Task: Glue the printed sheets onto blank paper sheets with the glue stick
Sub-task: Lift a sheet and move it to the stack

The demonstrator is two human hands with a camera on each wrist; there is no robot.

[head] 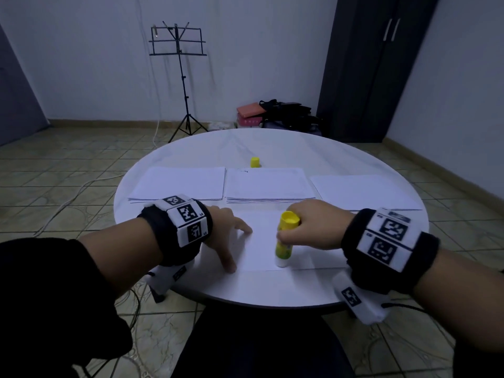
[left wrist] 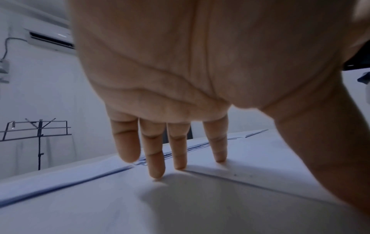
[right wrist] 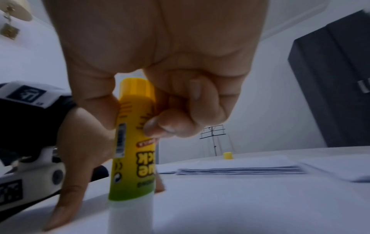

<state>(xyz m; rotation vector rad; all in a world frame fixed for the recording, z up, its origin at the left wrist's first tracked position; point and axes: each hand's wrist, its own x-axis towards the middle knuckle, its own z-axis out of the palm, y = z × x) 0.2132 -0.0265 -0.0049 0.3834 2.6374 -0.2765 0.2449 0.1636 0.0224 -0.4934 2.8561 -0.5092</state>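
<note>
Two hands: both at near edge of round white table, working one loose sheet.
Right hand: fingers and thumb curled round glue stick, gripping its yellow upper body; stick upright, white glue end down on the sheet.
Left hand: fingers straight and spread, tips pressing near sheet flat at its left edge; holds nothing.
Wrist check: left wrist view shows fingertips down on paper; right wrist view shows glue stick pinched between thumb and curled fingers, label upside down.
Task thing: near sheet lies just in front of the person, between both hands; face up looks blank, can't tell if it's a printed sheet turned over.
Stacks: three across mid table, left stack, middle stack, right stack; faint print at middle stack's far left corner, others look plain.
Progress: judged mid glue-spreading on one sheet; nothing visibly stuck on yet. Which stack holds finished pairs, can't tell. Middle stack several sheets thick, so likely plenty left.
Left to do: finish coating, lay sheet on its partner, press, repeat.
Cap: yellow, standing far side just behind middle stack, clear of the work.
Around: music stand, dark wardrobe, bags and pink boxes on floor by far wall, cables on tiles.
In the way: nothing near the sheet; middle stack's near edge is close to the right hand, could get nudged.
</note>
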